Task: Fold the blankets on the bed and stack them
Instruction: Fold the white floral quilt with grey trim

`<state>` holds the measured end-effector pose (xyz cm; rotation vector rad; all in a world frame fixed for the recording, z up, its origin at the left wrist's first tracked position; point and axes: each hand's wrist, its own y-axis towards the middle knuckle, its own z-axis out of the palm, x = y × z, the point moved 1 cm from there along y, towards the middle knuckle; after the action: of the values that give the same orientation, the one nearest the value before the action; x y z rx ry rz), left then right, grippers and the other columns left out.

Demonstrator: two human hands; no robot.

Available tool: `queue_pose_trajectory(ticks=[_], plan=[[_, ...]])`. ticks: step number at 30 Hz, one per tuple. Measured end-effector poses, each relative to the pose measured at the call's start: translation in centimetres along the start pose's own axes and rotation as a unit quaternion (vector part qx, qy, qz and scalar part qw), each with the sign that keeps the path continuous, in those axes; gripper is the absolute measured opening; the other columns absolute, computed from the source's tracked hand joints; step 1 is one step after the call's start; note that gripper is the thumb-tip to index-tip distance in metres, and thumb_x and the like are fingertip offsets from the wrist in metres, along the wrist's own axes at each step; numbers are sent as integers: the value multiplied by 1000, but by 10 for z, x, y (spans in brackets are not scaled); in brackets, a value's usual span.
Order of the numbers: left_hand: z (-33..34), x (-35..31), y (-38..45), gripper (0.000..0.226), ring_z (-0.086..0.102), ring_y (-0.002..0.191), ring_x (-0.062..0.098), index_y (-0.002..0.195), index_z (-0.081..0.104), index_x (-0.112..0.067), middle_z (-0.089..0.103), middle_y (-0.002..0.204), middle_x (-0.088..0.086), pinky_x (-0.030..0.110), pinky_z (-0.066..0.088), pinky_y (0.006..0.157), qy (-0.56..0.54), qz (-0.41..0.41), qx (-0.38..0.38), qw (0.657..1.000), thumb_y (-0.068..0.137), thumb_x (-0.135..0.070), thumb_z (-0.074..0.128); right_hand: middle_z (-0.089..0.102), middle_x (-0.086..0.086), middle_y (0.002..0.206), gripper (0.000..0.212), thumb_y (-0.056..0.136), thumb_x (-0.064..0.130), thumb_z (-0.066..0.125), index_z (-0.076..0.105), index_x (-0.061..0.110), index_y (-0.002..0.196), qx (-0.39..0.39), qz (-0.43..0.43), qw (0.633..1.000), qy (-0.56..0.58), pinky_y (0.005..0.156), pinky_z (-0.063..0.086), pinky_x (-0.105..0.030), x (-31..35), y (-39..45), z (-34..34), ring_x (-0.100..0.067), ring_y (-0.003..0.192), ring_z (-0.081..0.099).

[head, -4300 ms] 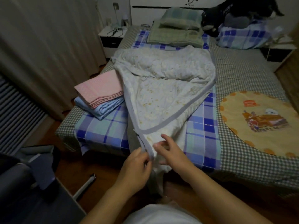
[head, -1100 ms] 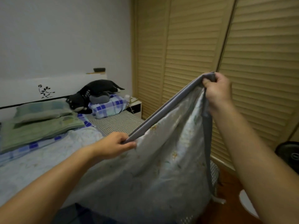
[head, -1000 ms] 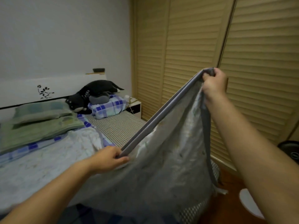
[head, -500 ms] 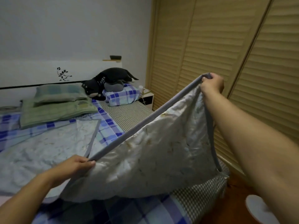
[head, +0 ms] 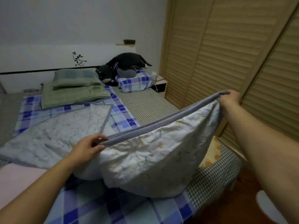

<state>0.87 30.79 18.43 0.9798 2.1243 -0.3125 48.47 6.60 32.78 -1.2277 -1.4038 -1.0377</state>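
Floral blanket point(head: 145, 159) held taut by its grey border, half lifted off the bed point(head: 145, 107).

Left hand point(head: 87, 147) pinching the doubled border low, right hand point(head: 229, 98) gripping its corner high, probably to align edges for folding; far half lying flat below the green pillow point(head: 76, 78).

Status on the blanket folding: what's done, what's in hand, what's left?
Done: a pink blanket lies flat at the near left edge, apparently folded; any stack under it is out of view.
In hand: the white floral blanket. The left hand and right hand grip its doubled grey border, while its far part lies spread on the bed.
Left: finish folding it and stack it.
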Motion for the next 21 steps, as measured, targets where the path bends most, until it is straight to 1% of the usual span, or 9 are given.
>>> queue_pose_trajectory(ticks=[2,4,6,8,11,13,17,19,21], plan=[[11,-7,1,54,64,84,8,120,53,-47,67,95,-1,16,49,68,14,2,-20,1000,86,-11,74,53,-2,84,23,101,6,42,57,19,113,-30,41,997,58,57,45,-16,-11,7,-11,-17,80,52],[24,-9,4,45,62,79,4,106,56,-56,67,87,-8,18,48,68,80,22,-12,996,90,-16,71,56,-6,100,28,102,5,39,59,14,118,-63,79,989,112,75,44,-18,-18,14,-21,-18,90,53],[38,-7,8,35,64,74,7,82,61,-52,68,79,-10,30,50,69,124,28,8,992,94,-20,66,57,-6,99,20,100,8,41,59,15,94,-86,88,984,132,83,45,-25,-23,21,-25,-19,95,54],[52,-13,6,23,63,73,10,77,62,-37,68,76,-7,36,49,70,142,14,22,990,98,-26,59,58,-6,99,21,95,10,45,51,17,76,-109,67,985,118,82,48,-28,-26,30,-31,-19,91,56],[74,-35,-3,21,61,75,4,82,60,-27,65,78,-8,38,50,73,122,24,11,992,101,-32,53,57,-1,93,18,91,10,44,54,20,79,-109,31,988,105,75,45,-26,-16,52,-38,-15,81,53],[88,-50,-13,24,60,72,4,82,59,-24,62,75,-8,30,48,69,113,33,19,993,98,-41,55,56,1,88,21,88,14,42,50,19,69,-101,21,989,108,70,44,-25,-7,70,-45,-12,74,50],[106,-63,-28,34,58,68,8,78,61,-18,61,70,-2,28,46,65,106,12,16,994,91,-49,61,59,0,84,21,80,18,42,48,16,59,-89,-4,987,133,70,46,-27,11,93,-52,-15,79,53],[114,-73,-27,29,60,68,12,76,63,-19,63,71,-1,27,45,64,97,-37,-8,995,94,-41,60,61,-2,92,25,87,17,43,48,17,63,-78,-11,989,123,75,49,-27,18,93,-49,-15,83,55],[119,-97,-26,23,62,73,15,78,65,-18,65,74,-2,25,45,66,85,-74,-27,993,98,-27,60,61,-6,100,27,94,17,40,48,21,69,-35,-38,995,82,79,48,-28,28,92,-42,-14,90,55]])
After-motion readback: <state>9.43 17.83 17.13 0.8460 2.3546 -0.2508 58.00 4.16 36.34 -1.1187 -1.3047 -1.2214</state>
